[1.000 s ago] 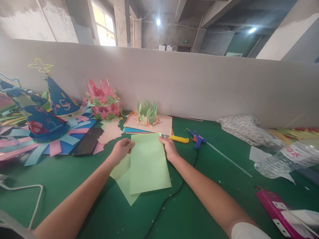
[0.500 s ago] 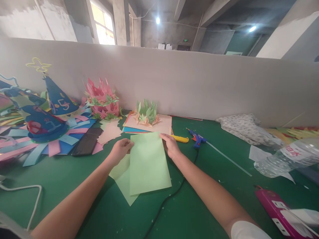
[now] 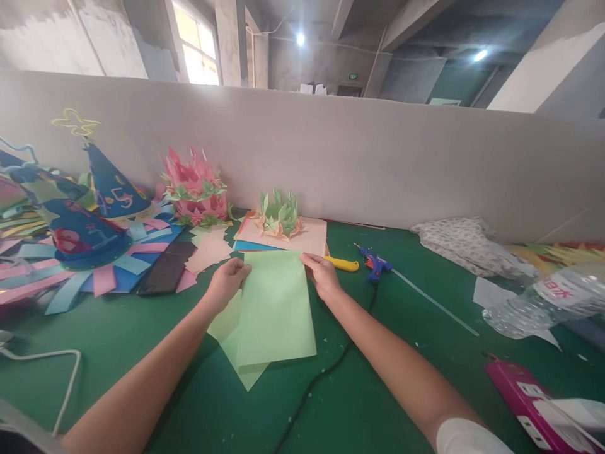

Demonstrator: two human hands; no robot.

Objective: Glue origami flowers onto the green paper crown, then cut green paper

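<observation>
A light green paper sheet (image 3: 276,309) is held at its two upper corners. My left hand (image 3: 228,282) pinches its upper left corner, and my right hand (image 3: 321,274) pinches the upper right one. Beneath it, partly covered, another green sheet (image 3: 227,325) lies at an angle on the green table (image 3: 189,391). Just beyond my hands, a green paper crown (image 3: 278,213) with peach flowers stands on a stack of coloured paper (image 3: 312,232). A yellow cutter (image 3: 344,264) lies close to my right hand.
Right of the cutter is a blue glue gun (image 3: 375,265), its black cord running toward me. Farther right are a plastic bottle (image 3: 543,302) and a pink power strip (image 3: 524,403). Blue cone hats (image 3: 87,233), a dark phone (image 3: 165,268) and pink crowns (image 3: 196,189) are at left.
The held green sheet has shifted slightly left, its lower edge swinging left over the sheet below. Both hands keep their hold on its corners.
</observation>
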